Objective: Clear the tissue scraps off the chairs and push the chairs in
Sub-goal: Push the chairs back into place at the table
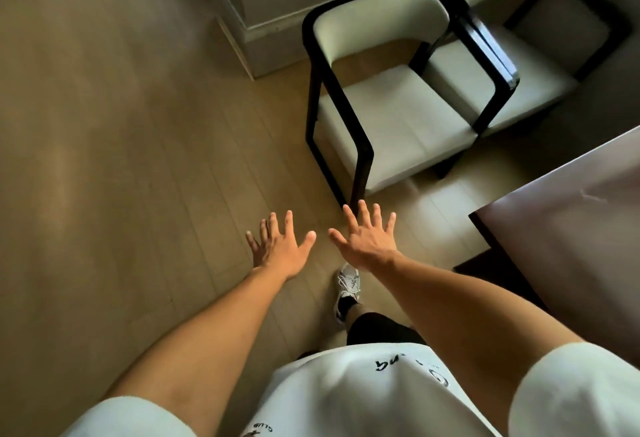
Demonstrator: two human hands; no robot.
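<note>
Chairs stand side by side past the table [571, 229], out on the wood floor [121, 159]. The near chair [391, 118] has a pale seat in a dark frame; its curved back is on the far side and its open front faces toward the lower right, at the table corner. The far chair [526, 56] sits just beside it, turned the same way, the two frames close together. No scraps show on either seat. The left hand [280, 249] and right hand [367, 239] are both spread wide and hold nothing, palms down, stretched forward above the floor just short of the near chair's front leg.
</note>
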